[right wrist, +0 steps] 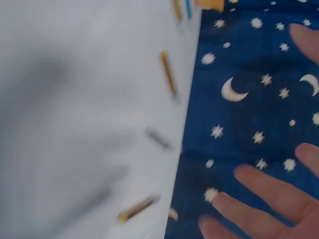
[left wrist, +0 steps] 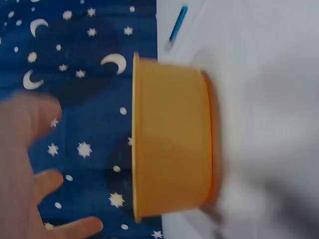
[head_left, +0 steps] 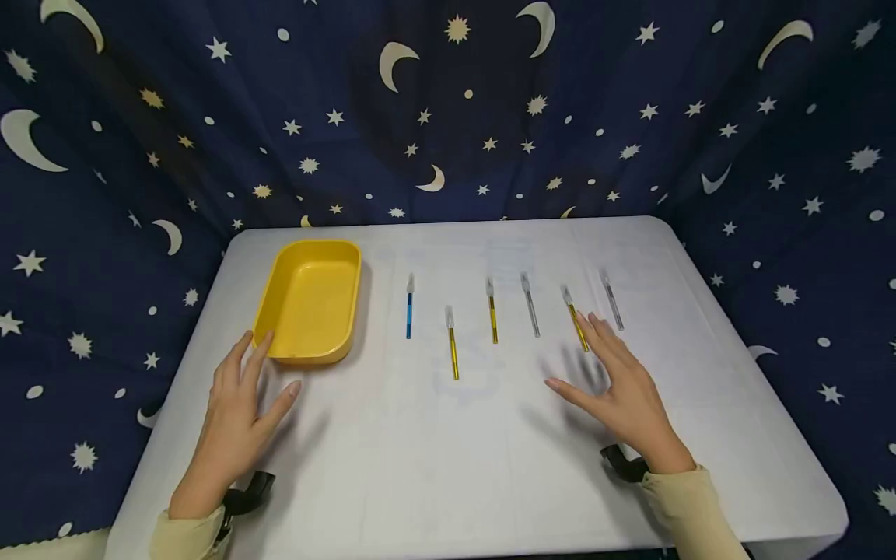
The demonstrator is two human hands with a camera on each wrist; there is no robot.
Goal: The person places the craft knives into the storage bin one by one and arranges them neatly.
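Note:
At the near edge of a yellow tray, the left hand hovers with spread fingers; whether a fingertip touches the rim cannot be told. The right hand is spread above the white table, its fingers close to a yellow pen-like tool and holding nothing. To its right lies a grey tool; leftward are another grey one, two yellow ones and a blue one, all with clear caps pointing away. The left wrist view shows the tray's side.
A white cloth covers the table. Dark blue fabric with moons and stars hangs behind it and along both sides. Black bands are at both wrists.

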